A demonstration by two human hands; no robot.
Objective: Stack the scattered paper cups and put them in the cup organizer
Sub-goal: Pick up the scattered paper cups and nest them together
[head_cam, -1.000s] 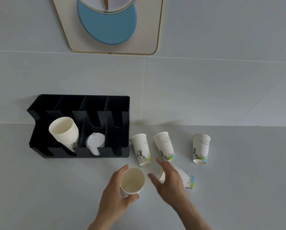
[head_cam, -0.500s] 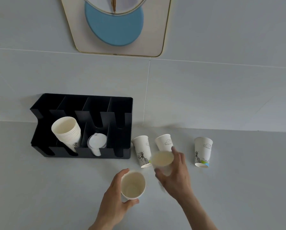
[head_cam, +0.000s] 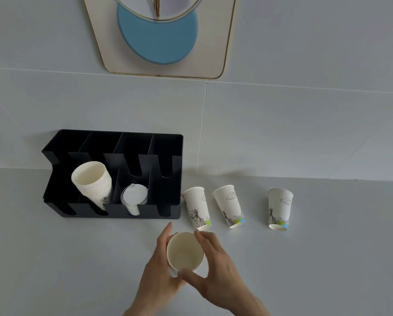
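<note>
Both my hands hold a small stack of white paper cups [head_cam: 184,252], mouth up, low in the middle of the view. My left hand [head_cam: 155,267] wraps its left side. My right hand [head_cam: 216,270] grips the rim and right side. Three printed paper cups stand upside down in a row behind: one [head_cam: 196,207] beside the organizer, one [head_cam: 230,205] in the middle, one [head_cam: 279,208] at the right. The black cup organizer [head_cam: 168,142] sits at the left against the wall, with a stack of several cups [head_cam: 93,181] leaning in one slot.
A clear plastic cup with a white lid [head_cam: 134,197] lies in the organizer's slot next to the stack. The grey counter [head_cam: 327,258] meets a tiled wall [head_cam: 282,128] behind. A framed decoration with a blue disc [head_cam: 156,39] hangs above.
My right hand picked up the cup that lay on its side, carried it left and set it into the cup in my left hand. Both hands now grip the stack.
</note>
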